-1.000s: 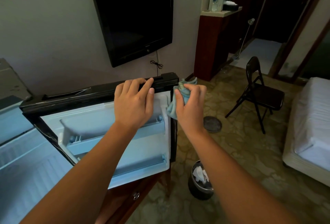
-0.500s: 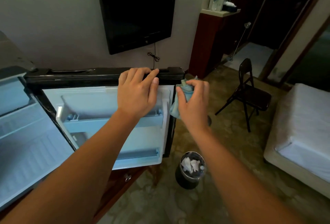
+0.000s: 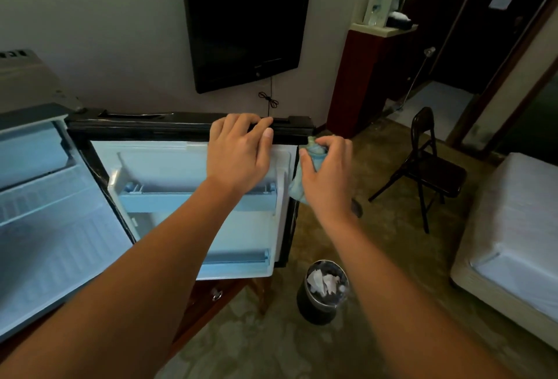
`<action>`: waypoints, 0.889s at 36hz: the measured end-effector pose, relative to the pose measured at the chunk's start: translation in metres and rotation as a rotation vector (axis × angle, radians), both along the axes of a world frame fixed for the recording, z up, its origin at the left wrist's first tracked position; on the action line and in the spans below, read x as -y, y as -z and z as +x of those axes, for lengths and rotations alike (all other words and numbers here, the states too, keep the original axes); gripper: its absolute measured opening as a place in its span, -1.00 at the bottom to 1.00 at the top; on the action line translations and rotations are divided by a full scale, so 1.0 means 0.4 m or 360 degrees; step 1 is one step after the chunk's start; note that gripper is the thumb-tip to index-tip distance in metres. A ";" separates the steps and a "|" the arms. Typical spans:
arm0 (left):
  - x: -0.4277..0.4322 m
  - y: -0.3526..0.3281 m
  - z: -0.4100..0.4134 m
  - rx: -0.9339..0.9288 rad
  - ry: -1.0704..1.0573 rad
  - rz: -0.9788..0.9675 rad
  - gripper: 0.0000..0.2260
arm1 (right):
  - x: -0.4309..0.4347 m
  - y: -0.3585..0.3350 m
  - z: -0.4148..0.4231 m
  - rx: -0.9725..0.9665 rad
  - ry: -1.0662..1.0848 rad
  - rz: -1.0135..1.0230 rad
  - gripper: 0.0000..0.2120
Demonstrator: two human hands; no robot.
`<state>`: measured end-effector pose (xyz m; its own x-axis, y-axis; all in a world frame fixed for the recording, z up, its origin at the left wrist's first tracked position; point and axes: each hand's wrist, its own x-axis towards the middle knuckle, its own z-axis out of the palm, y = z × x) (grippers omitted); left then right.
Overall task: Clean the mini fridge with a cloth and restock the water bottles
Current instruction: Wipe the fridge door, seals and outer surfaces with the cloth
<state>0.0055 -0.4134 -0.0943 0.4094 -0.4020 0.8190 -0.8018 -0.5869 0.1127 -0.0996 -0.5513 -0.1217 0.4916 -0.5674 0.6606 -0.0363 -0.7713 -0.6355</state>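
1. Mini fridge: cabinet at near left, standing open, pale ribbed interior and a shelf visible.
2. Fridge door: swung wide, white inner face toward the camera, two door racks, black top edge along the far side.
3. Bed: near right, white cover.
4. Television: black, on the far wall above the door, cord hanging below it.
5. Folding chair: dark, on the floor between door and bed.
6. Waste bin: dark, round, just beyond the door's lower right corner, crumpled paper inside.
7. Left hand: on the door's top edge near its right end; fingers curl over the black edge, thumb laid along the front.
8. Right hand: just right of the door's upper right corner, fingers and thumb closed round the cloth.
9. Cloth: pale blue-green, bunched. One wad shows between thumb and fingertips, touching the door's right edge; a tail hangs out below the palm on its left side.
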 end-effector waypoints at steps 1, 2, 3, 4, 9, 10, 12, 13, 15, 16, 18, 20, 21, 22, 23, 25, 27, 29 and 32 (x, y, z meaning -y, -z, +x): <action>0.003 -0.001 0.000 0.0001 0.0000 -0.0004 -0.65 | 0.004 0.005 0.000 -0.0031 -0.0015 0.0009 -0.73; 0.006 -0.002 0.001 0.0005 -0.0002 -0.0011 -0.65 | 0.006 0.008 -0.001 -0.0051 -0.0030 0.0020 -0.73; 0.008 -0.002 0.002 0.0011 -0.0009 -0.0019 -0.65 | 0.009 0.007 -0.001 -0.0042 -0.0049 0.0022 -0.74; 0.009 -0.002 0.003 0.0018 -0.0021 -0.0028 -0.66 | 0.011 0.002 0.002 -0.0005 -0.0072 0.0016 -0.74; 0.016 0.005 0.000 0.0022 -0.0067 -0.0044 -0.69 | 0.016 -0.043 0.022 0.0231 -0.0147 -0.0068 -0.72; 0.019 0.003 0.001 0.0010 -0.0076 -0.0042 -0.69 | 0.018 -0.047 0.027 0.0248 -0.0172 -0.0089 -0.72; 0.024 0.001 0.003 -0.0014 -0.0088 -0.0034 -0.68 | 0.023 -0.050 0.034 0.0213 -0.0197 -0.0088 -0.71; 0.025 0.001 0.005 -0.0024 -0.0091 -0.0028 -0.67 | 0.027 -0.047 0.036 0.0181 -0.0186 -0.0069 -0.70; 0.026 0.002 0.009 -0.0038 -0.0093 -0.0019 -0.67 | 0.036 -0.033 0.038 0.0132 -0.0170 -0.0025 -0.70; 0.027 0.001 0.011 -0.0051 -0.0093 -0.0015 -0.66 | 0.042 -0.022 0.036 0.0095 -0.0167 -0.0019 -0.71; 0.031 -0.001 0.014 -0.0080 -0.0105 -0.0006 -0.65 | 0.051 0.003 0.030 -0.0018 -0.0161 -0.0024 -0.71; 0.035 -0.002 0.016 -0.0091 -0.0117 -0.0005 -0.64 | 0.055 0.022 0.023 -0.0063 -0.0167 0.0002 -0.72; 0.036 -0.002 0.017 -0.0084 -0.0120 -0.0009 -0.64 | 0.054 0.024 0.022 -0.0044 -0.0177 0.0020 -0.72; 0.035 0.000 0.016 -0.0073 -0.0120 -0.0012 -0.65 | 0.050 0.019 0.024 -0.0004 -0.0192 0.0030 -0.72; 0.033 0.001 0.016 -0.0062 -0.0114 -0.0016 -0.66 | 0.045 0.008 0.029 0.0051 -0.0204 0.0024 -0.72; 0.031 0.004 0.017 -0.0045 -0.0089 -0.0021 -0.67 | 0.034 -0.019 0.042 0.0171 -0.0237 -0.0014 -0.70; 0.030 0.003 0.019 -0.0044 -0.0081 -0.0014 -0.68 | 0.028 -0.041 0.057 0.0234 -0.0269 -0.0065 -0.69; 0.031 0.000 0.024 -0.0056 -0.0085 -0.0007 -0.68 | 0.032 -0.045 0.068 0.0209 -0.0275 -0.0105 -0.69; 0.033 0.003 0.030 -0.0061 -0.0083 0.0006 -0.68 | 0.057 -0.025 0.071 0.0159 -0.0216 0.0060 -0.68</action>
<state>0.0173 -0.4268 -0.0955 0.4609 -0.3826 0.8007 -0.7653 -0.6281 0.1404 -0.0712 -0.5740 -0.1118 0.4984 -0.5256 0.6895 0.1309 -0.7405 -0.6592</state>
